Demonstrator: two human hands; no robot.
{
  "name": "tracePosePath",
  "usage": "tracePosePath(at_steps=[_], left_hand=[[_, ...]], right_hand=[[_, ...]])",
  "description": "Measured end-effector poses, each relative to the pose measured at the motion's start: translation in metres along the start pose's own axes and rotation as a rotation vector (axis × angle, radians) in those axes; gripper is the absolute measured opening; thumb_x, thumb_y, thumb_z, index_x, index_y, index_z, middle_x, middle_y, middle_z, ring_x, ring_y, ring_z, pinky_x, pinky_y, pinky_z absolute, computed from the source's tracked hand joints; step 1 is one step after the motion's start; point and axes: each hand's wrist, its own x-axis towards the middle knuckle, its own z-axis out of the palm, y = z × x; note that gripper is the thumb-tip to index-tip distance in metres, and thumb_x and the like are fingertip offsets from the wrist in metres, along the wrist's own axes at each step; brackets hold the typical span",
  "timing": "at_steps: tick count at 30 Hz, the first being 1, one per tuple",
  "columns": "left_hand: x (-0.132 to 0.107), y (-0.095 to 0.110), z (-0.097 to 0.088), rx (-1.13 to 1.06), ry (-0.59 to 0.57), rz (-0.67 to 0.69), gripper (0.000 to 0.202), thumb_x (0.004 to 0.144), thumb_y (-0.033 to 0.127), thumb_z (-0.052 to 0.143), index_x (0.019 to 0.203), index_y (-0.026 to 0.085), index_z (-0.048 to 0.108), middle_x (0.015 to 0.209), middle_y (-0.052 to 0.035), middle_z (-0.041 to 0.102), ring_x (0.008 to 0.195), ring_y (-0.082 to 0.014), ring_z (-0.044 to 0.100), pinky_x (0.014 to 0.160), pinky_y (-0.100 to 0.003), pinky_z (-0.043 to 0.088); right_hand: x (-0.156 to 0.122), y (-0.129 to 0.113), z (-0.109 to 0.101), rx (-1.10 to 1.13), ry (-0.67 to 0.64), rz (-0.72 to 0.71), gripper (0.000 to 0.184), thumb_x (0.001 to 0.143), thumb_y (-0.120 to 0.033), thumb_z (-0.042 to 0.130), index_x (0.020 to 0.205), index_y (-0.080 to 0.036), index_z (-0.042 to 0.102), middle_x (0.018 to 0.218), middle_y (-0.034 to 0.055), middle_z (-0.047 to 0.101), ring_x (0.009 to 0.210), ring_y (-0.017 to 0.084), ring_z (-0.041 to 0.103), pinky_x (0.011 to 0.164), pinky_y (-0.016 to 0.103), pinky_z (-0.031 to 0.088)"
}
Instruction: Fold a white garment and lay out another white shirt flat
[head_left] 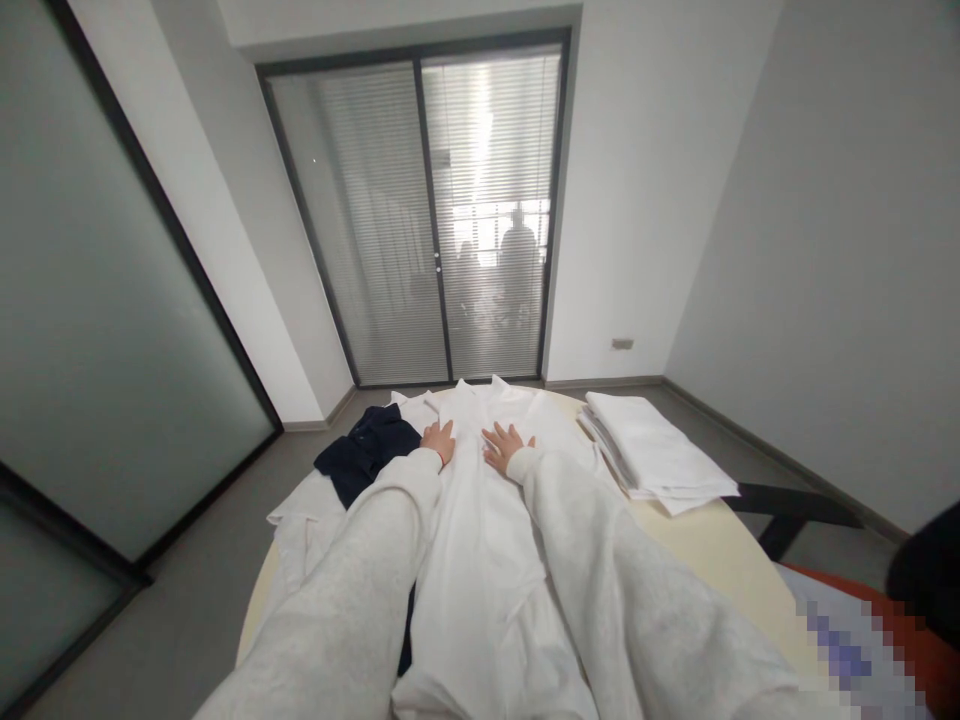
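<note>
Head view, looking down along both grey sleeves. White garment (487,540) lies spread lengthwise on the round, pale table (720,545), collar end at the far edge, hem toward the near edge. Left hand (439,440) rests flat on the cloth just left of the centre line, fingers extended and together, gripping nothing. Right hand (504,446) lies flat just right of the centre line, fingers splayed, also holding nothing; both press on the upper chest area, near each other but apart. Judged by its creases and drape, the fabric looks thin, light and limp; it should slide easily on the smooth top and wrinkle if dragged, so the shoulders or side seams seem the sensible places to pinch it. Dark navy garment (367,455) lies bunched on the left, partly under the white cloth. Stack of folded white cloths (656,450) sits at the far right of the table. Room: white walls, grey floor, frosted glass partition left, sliding glass door (435,220) with blinds at the far end, silhouettes of people behind it.
</note>
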Motion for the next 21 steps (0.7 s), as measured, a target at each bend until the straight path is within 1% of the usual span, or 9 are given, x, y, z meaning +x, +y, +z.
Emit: tracePosePath(at_steps=[3, 5, 8, 11, 13, 15, 17, 19, 21], left_hand=[[-0.016, 0.009, -0.012, 0.052, -0.106, 0.019, 0.054, 0.082, 0.041, 0.043, 0.13, 0.018, 0.037, 0.145, -0.0176, 0.017, 0.129, -0.0323, 0.025, 0.097, -0.047, 0.028], [-0.035, 0.014, -0.017, 0.085, -0.164, 0.092, 0.057, 0.08, 0.047, 0.044, 0.129, 0.018, 0.038, 0.147, -0.0167, 0.011, 0.132, -0.034, 0.017, 0.099, -0.051, 0.023], [-0.076, 0.016, -0.014, 0.083, -0.214, 0.276, 0.059, 0.084, 0.047, 0.04, 0.135, 0.018, 0.032, 0.146, -0.0153, 0.017, 0.133, -0.0299, 0.015, 0.103, -0.054, 0.015], [-0.114, 0.011, -0.007, 0.041, -0.173, 0.459, 0.054, 0.089, 0.041, 0.031, 0.138, 0.02, 0.025, 0.146, -0.0105, 0.021, 0.134, -0.022, 0.016, 0.106, -0.049, 0.008], [-0.129, 0.005, -0.005, 0.026, -0.143, 0.532, 0.051, 0.09, 0.041, 0.029, 0.138, 0.023, 0.027, 0.146, -0.0078, 0.02, 0.135, -0.0197, 0.014, 0.107, -0.047, 0.006], [-0.134, -0.001, -0.007, 0.014, -0.15, 0.553, 0.05, 0.09, 0.044, 0.032, 0.136, 0.027, 0.031, 0.146, -0.0056, 0.021, 0.134, -0.0193, 0.015, 0.107, -0.047, 0.006], [-0.132, -0.007, -0.012, -0.003, -0.164, 0.559, 0.049, 0.088, 0.046, 0.036, 0.134, 0.031, 0.033, 0.146, -0.0025, 0.023, 0.134, -0.0188, 0.018, 0.108, -0.044, 0.008], [-0.128, -0.011, -0.016, -0.015, -0.183, 0.577, 0.05, 0.086, 0.049, 0.04, 0.133, 0.034, 0.034, 0.145, -0.0006, 0.024, 0.133, -0.0185, 0.02, 0.107, -0.04, 0.013], [-0.126, -0.013, -0.017, -0.012, -0.168, 0.563, 0.052, 0.085, 0.051, 0.04, 0.134, 0.034, 0.034, 0.145, -0.0009, 0.025, 0.132, -0.0188, 0.022, 0.107, -0.038, 0.016]], right_hand=[[-0.025, -0.015, 0.006, 0.025, -0.059, -0.138, 0.055, 0.083, -0.062, 0.028, 0.135, -0.043, 0.025, 0.148, -0.0055, 0.01, 0.134, 0.033, -0.001, 0.093, 0.071, 0.0], [-0.039, -0.021, 0.013, -0.014, -0.118, -0.203, 0.06, 0.079, -0.067, 0.029, 0.135, -0.044, 0.025, 0.148, -0.0063, 0.009, 0.134, 0.032, -0.002, 0.095, 0.069, -0.005], [-0.05, -0.022, 0.02, -0.074, -0.112, -0.214, 0.067, 0.077, -0.069, 0.032, 0.137, -0.042, 0.019, 0.148, -0.0058, 0.005, 0.134, 0.031, -0.004, 0.097, 0.065, -0.008], [-0.049, -0.02, 0.024, -0.102, -0.106, -0.217, 0.067, 0.077, -0.067, 0.035, 0.137, -0.043, 0.017, 0.148, -0.0059, 0.004, 0.134, 0.03, -0.004, 0.097, 0.065, -0.007], [-0.047, -0.018, 0.024, -0.113, -0.112, -0.226, 0.064, 0.079, -0.063, 0.035, 0.137, -0.043, 0.017, 0.148, -0.0068, 0.003, 0.135, 0.029, -0.004, 0.097, 0.064, -0.007], [-0.045, -0.017, 0.023, -0.117, -0.123, -0.232, 0.061, 0.081, -0.059, 0.036, 0.137, -0.043, 0.018, 0.148, -0.0074, 0.002, 0.135, 0.028, -0.004, 0.097, 0.064, -0.006], [-0.044, -0.016, 0.02, -0.115, -0.135, -0.237, 0.06, 0.081, -0.056, 0.038, 0.136, -0.042, 0.021, 0.148, -0.0067, 0.003, 0.135, 0.029, -0.002, 0.097, 0.065, -0.004], [-0.046, -0.017, 0.015, -0.115, -0.137, -0.231, 0.056, 0.081, -0.051, 0.042, 0.134, -0.04, 0.029, 0.149, -0.0048, 0.005, 0.134, 0.031, 0.0, 0.096, 0.067, 0.0], [-0.051, -0.02, 0.012, -0.115, -0.108, -0.281, 0.051, 0.079, -0.039, 0.048, 0.129, -0.037, 0.04, 0.148, -0.0027, 0.009, 0.134, 0.033, 0.002, 0.095, 0.067, 0.005]])
